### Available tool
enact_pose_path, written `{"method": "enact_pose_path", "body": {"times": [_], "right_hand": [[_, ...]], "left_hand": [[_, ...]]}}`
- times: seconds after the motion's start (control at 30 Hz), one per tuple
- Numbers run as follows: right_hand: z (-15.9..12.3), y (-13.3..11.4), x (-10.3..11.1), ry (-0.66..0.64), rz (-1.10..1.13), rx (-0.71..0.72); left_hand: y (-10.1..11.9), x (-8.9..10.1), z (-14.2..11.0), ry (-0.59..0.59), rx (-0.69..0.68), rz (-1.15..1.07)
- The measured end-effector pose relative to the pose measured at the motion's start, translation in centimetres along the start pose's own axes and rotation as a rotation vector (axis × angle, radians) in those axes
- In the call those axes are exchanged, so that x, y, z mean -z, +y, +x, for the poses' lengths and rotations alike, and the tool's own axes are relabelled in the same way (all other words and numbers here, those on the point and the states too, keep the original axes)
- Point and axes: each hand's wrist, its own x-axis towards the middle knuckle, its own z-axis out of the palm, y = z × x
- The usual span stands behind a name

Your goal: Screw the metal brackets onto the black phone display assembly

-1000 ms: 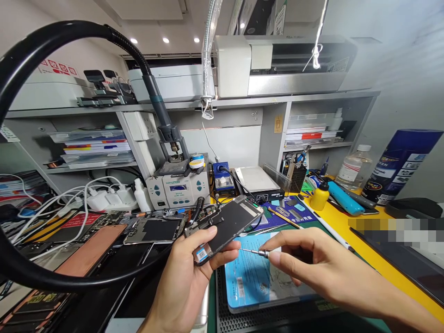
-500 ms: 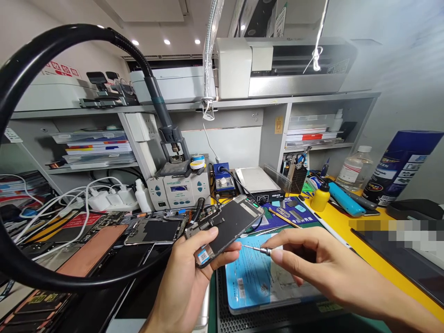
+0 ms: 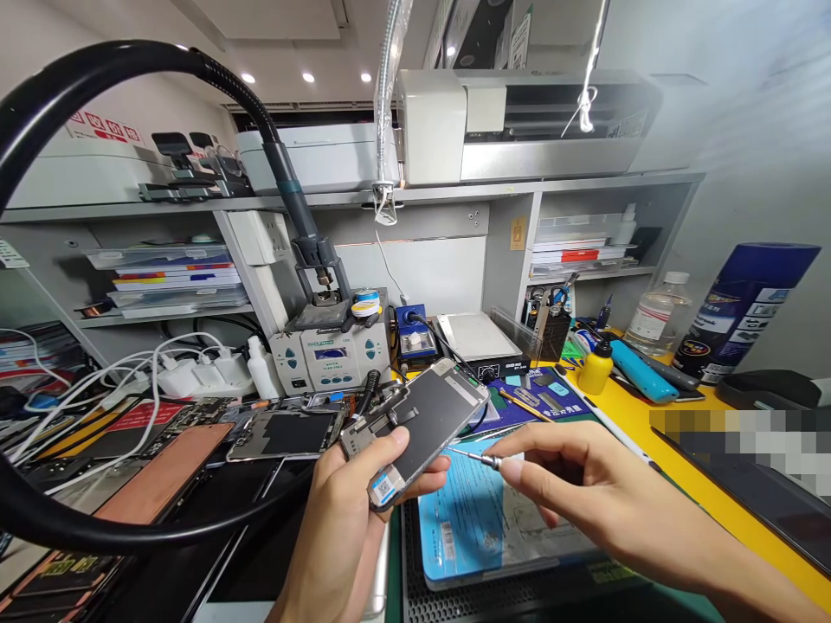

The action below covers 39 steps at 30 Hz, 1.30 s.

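My left hand grips a phone screen assembly, dark backed, tilted with its far end up to the right. The thumb lies across its back, near a white and blue QR label; fingers support it from beneath. Between thumb and fingers my right hand pinches a small screwdriver, its thin shaft pointing left to the assembly's lower right edge. Whether the tip touches that edge I cannot tell. Below both hands lies a light blue packet with printed text and a barcode.
A hot air station stands behind, its thick black hose looping around the left side. Several phone parts, such as a copper-coloured panel, cover the left bench. At right are a yellow bottle and a blue spray can.
The phone screen assembly has turned slightly, showing more of its back to me. My right hand and the screwdriver have shifted a little left. The whole view has moved slightly.
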Motion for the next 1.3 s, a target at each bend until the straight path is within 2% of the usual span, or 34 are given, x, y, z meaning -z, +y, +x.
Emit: {"method": "enact_pose_path", "body": {"times": [0.43,1.3], "right_hand": [[0.2,0.9,-0.1,0.029,-0.012,0.011],[0.2,1.1,0.0,0.026,0.031,0.014]], "left_hand": [[-0.1,-0.1,0.0,0.004,0.011,0.016],[-0.1,-0.6,-0.2,0.033,-0.026,0.038]]}}
